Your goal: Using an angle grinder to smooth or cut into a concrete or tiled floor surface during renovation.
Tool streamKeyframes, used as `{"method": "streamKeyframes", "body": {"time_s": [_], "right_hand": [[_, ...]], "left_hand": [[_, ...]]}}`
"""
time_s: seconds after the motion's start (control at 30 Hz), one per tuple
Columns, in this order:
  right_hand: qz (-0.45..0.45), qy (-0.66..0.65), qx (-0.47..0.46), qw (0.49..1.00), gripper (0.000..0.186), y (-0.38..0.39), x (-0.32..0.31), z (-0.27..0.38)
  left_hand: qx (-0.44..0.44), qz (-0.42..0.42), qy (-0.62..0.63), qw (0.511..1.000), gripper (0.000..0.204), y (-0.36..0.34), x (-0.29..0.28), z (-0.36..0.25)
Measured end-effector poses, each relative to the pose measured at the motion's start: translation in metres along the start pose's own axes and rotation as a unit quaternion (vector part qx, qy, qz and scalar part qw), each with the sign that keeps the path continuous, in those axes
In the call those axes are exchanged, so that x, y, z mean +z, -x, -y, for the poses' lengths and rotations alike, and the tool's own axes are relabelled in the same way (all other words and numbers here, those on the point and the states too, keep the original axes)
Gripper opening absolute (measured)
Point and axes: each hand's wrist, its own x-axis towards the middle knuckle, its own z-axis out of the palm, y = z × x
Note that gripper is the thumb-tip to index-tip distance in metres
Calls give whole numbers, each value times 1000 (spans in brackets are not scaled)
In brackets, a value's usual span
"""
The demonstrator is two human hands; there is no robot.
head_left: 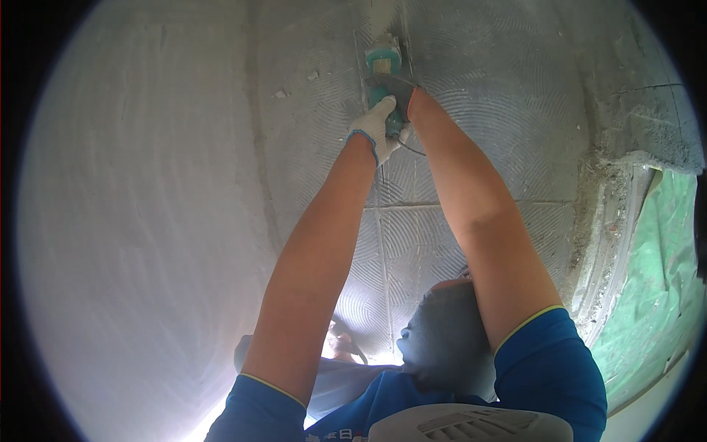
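Observation:
Both my hands grip a green corded power tool [395, 127], which looks like an angle grinder, at the upper middle. Its round green head with a tan patch meets the grey combed surface [486, 140]. My left hand [373, 124], in a white knit glove with a blue cuff, is closed around the rear of the body. Just ahead of it, my right hand [399, 90], in a dark grey glove with an orange cuff, is closed over the tool's body. Part of the body is hidden under the gloves. A thin dark cord [414, 150] trails from its rear end.
Straight joint lines [471, 204] cross the combed surface. A smooth grey surface [140, 221] spans the left. Along the right lie a rough crumbly edge [600, 199] and a wrinkled green sheet [652, 258]. My bent, grey-clad knee [451, 335] is below my arms; small crumbs [313, 75] lie near the tool.

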Motion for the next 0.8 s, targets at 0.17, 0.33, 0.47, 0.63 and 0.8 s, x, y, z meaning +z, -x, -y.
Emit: {"method": "streamKeyframes", "body": {"time_s": [0.17, 0.33, 0.47, 0.63, 0.8], "right_hand": [[-2, -3, -13, 1000, 54, 2, -3, -7], [-3, -2, -25, 1000, 54, 3, -5, -13], [-5, 2, -37, 999, 54, 6, -8, -16], [18, -11, -12, 1000, 55, 21, 3, -13], [0, -5, -25, 1000, 57, 39, 2, -12]], "left_hand": [[-6, -26, 8, 1000, 26, 0, -1, 7], [-11, -28, 25, 999, 27, 7, -1, 10], [-15, -25, 26, 999, 27, 7, -3, 14], [-10, -8, 30, 999, 24, 8, -13, 18], [-4, -27, 24, 999, 24, 11, -7, 24]]}}
